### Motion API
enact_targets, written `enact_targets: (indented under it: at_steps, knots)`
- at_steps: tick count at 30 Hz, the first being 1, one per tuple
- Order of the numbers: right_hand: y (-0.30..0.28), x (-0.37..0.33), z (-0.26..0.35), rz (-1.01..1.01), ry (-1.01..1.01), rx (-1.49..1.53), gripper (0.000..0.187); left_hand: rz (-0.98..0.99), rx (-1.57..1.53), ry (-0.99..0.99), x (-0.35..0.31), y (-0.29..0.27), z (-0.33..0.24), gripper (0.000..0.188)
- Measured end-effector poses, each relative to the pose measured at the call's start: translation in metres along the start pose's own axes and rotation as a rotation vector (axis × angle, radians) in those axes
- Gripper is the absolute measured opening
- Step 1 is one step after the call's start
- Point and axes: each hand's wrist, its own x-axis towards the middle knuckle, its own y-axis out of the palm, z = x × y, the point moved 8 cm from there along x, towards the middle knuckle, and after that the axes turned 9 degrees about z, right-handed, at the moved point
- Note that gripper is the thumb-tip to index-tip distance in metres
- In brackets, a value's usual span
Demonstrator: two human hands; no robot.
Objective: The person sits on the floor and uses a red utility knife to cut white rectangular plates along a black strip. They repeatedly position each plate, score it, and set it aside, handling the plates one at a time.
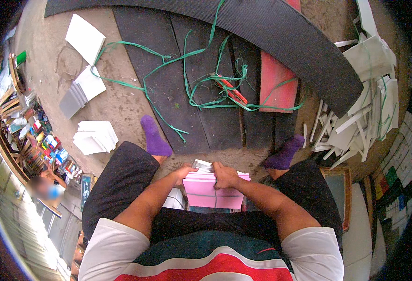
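A bundle of pink sheets [201, 193], with dark string crossing its face, stands upright between my thighs. My left hand [183, 173] grips its upper left corner, the fingers reaching over the top edge. Against the upper right part, my right hand [225, 176] has its thumb on the pink face and its fingers behind the bundle. A small white stack [202, 165] shows between the two hands at the far side. Partly covered by my left forearm, white sheets with a string [174, 199] lie left of the bundle.
Green twine [187, 56] tangles over dark boards [168, 93] ahead, around a long orange-red object [231, 89]. A curved black strip [281, 37] crosses a red board [276, 84]. White stacks [96, 136] lie left; white scraps [356, 122] pile right. Another person [46, 189] is far left.
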Motion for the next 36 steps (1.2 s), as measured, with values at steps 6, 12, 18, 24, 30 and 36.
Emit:
enact_targets:
  at_steps: [6,12,18,24,30,36]
  knots:
    - [-0.026,-0.034,0.005,0.008,0.08,-0.053,0.082,-0.124,0.052,0.05,-0.05,0.068,-0.047,0.061]
    - [-0.066,-0.073,-0.015,-0.009,0.118,-0.202,0.086,0.23,0.021,0.145,0.014,0.114,-0.046,0.072]
    - [-0.054,-0.066,-0.039,-0.081,-0.044,-0.256,0.105,0.076,0.738,-0.149,-0.027,0.13,-0.095,0.083]
    - [-0.027,-0.033,-0.063,0.125,0.04,-0.346,0.112,0.182,1.179,-0.22,-0.01,0.162,-0.126,0.094]
    - [-0.162,-0.073,0.031,-0.322,-0.367,-0.645,0.065,-0.09,1.347,-0.115,-0.087,0.213,-0.211,0.082]
    - [-0.298,-0.144,0.098,-1.288,-0.286,-0.782,0.043,-1.143,1.283,0.954,-0.237,0.224,-0.338,0.07]
